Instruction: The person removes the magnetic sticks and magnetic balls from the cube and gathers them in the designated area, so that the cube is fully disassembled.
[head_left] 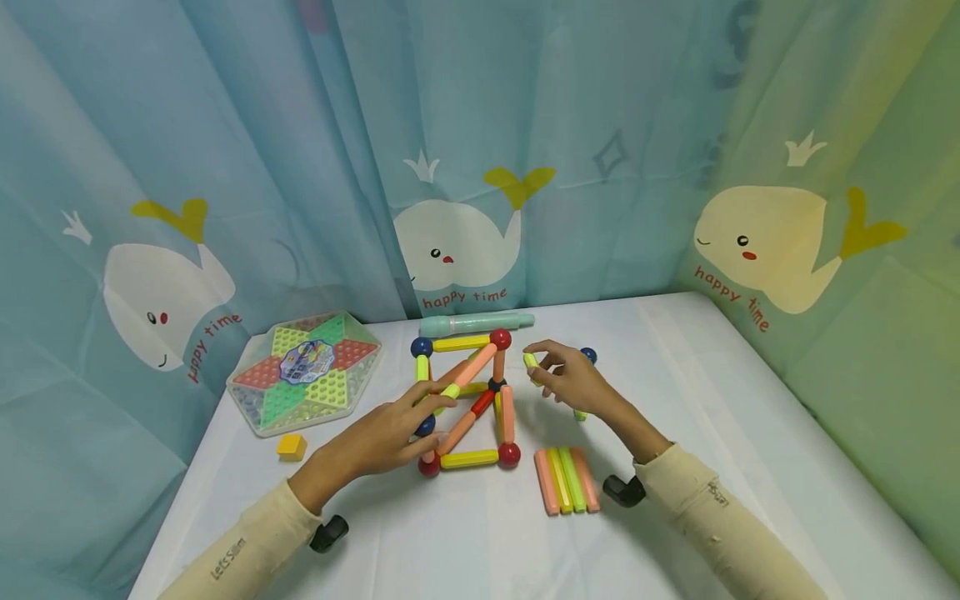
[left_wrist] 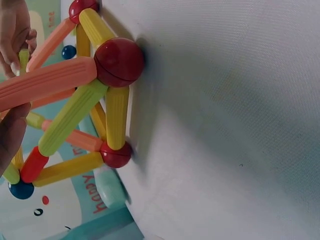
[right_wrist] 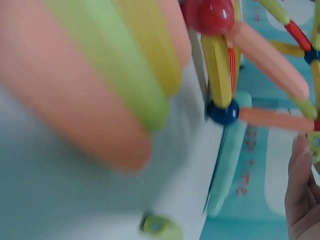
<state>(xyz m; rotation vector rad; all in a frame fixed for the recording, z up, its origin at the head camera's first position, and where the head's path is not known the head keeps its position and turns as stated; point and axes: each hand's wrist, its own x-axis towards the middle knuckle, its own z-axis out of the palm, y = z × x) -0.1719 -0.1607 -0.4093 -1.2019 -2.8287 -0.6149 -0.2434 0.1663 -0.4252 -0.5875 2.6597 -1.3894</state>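
Note:
A boxy frame of magnetic sticks and balls (head_left: pixel 468 458) stands mid-table, made of pink, yellow, green and red sticks with red and dark blue balls. My left hand (head_left: pixel 382 429) grips its near left side, fingers over the upper sticks; a fingertip (left_wrist: pixel 14 130) lies against a pink stick (left_wrist: pixel 50 80) in the left wrist view. To the right of the frame, my right hand (head_left: pixel 573 379) pinches a short yellow-green magnetic stick (head_left: pixel 531 367) between thumb and fingers. Partly hidden behind that hand are a blue ball (head_left: pixel 589 355) and another green stick (head_left: pixel 581 414).
Several pink, yellow and green sticks (head_left: pixel 566 481) lie side by side in front of my right hand. A star-patterned game board (head_left: pixel 307 371) and a yellow cube (head_left: pixel 292 447) are at left. Behind the frame lies a teal tube (head_left: pixel 476 323), close to the curtain (head_left: pixel 600 233).

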